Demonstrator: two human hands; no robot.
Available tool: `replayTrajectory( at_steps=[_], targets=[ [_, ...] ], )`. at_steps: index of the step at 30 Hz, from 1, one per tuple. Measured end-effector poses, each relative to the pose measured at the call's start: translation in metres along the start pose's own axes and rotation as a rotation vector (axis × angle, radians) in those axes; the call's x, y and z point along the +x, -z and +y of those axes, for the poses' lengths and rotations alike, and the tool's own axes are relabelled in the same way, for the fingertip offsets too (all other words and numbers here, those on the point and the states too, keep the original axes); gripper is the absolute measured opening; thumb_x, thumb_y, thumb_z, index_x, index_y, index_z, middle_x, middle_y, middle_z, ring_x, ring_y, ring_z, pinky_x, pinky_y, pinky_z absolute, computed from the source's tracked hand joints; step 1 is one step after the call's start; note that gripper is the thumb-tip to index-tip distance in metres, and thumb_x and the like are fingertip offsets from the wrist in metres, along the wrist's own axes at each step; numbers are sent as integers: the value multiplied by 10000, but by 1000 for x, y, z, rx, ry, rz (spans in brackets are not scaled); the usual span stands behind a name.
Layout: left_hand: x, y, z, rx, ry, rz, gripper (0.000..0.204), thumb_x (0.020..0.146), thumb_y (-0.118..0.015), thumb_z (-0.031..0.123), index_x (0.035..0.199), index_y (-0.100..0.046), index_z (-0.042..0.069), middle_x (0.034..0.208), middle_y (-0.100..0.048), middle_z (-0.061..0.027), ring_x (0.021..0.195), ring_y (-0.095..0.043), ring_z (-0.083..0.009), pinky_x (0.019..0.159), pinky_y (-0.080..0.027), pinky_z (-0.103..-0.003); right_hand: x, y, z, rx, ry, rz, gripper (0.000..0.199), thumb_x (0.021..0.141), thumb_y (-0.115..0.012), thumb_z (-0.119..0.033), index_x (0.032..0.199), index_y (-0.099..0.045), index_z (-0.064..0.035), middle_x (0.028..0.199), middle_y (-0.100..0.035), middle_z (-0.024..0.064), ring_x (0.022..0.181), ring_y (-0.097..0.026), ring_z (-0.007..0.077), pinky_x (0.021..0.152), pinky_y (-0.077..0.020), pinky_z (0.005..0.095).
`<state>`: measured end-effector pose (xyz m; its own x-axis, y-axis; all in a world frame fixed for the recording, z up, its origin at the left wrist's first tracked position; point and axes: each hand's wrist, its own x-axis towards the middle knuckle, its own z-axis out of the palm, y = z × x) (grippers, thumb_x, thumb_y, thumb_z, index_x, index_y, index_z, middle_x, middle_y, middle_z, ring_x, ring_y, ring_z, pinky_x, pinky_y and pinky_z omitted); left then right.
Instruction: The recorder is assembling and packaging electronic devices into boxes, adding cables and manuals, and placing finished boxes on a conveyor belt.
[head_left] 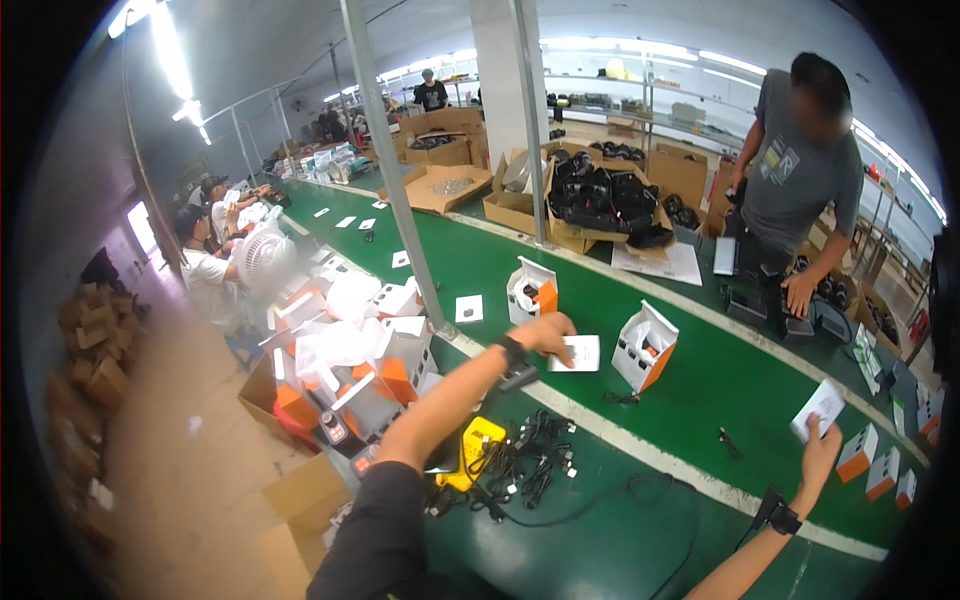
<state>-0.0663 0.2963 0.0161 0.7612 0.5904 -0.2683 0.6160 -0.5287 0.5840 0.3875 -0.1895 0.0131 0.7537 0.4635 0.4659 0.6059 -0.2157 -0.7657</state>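
Two hands work over a green desk point(600, 300). The left hand point(545, 333) reaches forward, its grip pressed down on a white card point(582, 353) lying flat on the desk; whether the fingers pinch the card's edge I cannot tell. Just right of that grip stands an open white-and-orange box point(643, 347), and beyond it a second open box point(531, 290). Below the left forearm lies a tangle of black cables point(530, 460) beside a yellow tool point(474, 447). The right hand point(818, 447) is raised well apart to the right, its grip pinching another white card point(818, 408). Beyond that grip, a person in a grey shirt point(800, 170) stands at the desk's far side.
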Motion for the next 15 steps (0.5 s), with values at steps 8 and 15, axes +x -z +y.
replayTrajectory(
  at_steps=[8, 15],
  targets=[
    [-10, 84, -107, 76, 520, 474, 597, 660, -1061, 313, 1078, -812, -33, 1115, -834, -140, 949, -807, -284, 766, -659, -412, -31, 49, -99, 136, 4, 185, 372, 1108, -738, -302, 1111, -736, 70, 1006, -745, 49, 897, -604, 95, 826, -491, 299],
    [7, 62, -197, -18, 978, 656, 949, 701, -1043, 554, 1453, -689, 97, 1470, -693, -60, 1344, -716, -216, 1083, -621, -397, -25, 10, -89, 46, 70, 111, 363, 1103, -742, -276, 1083, -743, 87, 965, -724, 31, 870, -572, 87, 790, -470, 288]
  ],
)
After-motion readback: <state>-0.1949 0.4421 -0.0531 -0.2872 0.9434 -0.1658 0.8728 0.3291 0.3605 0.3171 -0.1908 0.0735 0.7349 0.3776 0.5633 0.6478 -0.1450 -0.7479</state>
